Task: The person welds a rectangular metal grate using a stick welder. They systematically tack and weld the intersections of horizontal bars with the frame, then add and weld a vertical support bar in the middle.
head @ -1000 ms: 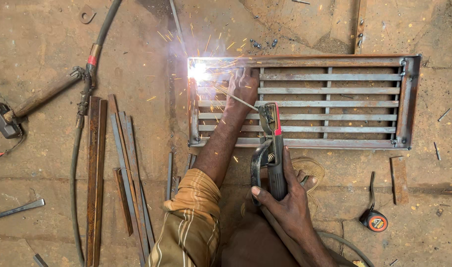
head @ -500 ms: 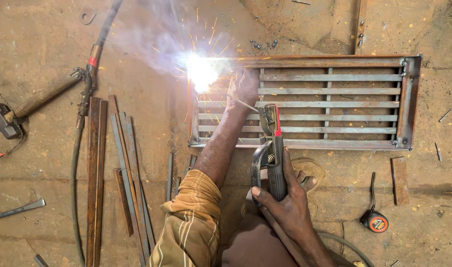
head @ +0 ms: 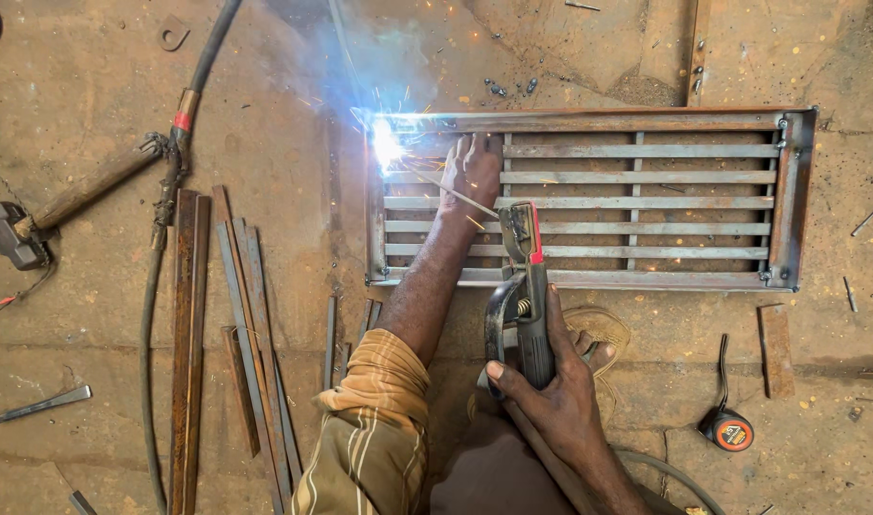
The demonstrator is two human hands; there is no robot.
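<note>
I look down on a dusty concrete floor (head: 93, 315). A metal grille frame (head: 637, 200) lies flat ahead of my hands. My left hand (head: 472, 172) rests open, palm down, on its bars, just beside the white arc and sparks at the frame's top-left corner. My right hand (head: 551, 401) is clenched around the electrode holder (head: 527, 286), its rod (head: 446, 189) reaching to the arc. Rusty steel strips (head: 217, 324) and a hammer (head: 45, 219) lie far left of my left hand; a tape measure (head: 727, 429) sits right of my right.

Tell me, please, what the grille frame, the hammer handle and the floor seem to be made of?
Grille frame: apparently steel, bare and grey with rust patches; it sparks under the welding arc. Hammer handle: probably wood, brown, matte and worn. Floor: looks like concrete, stained rusty brown, rough and cracked.
</note>
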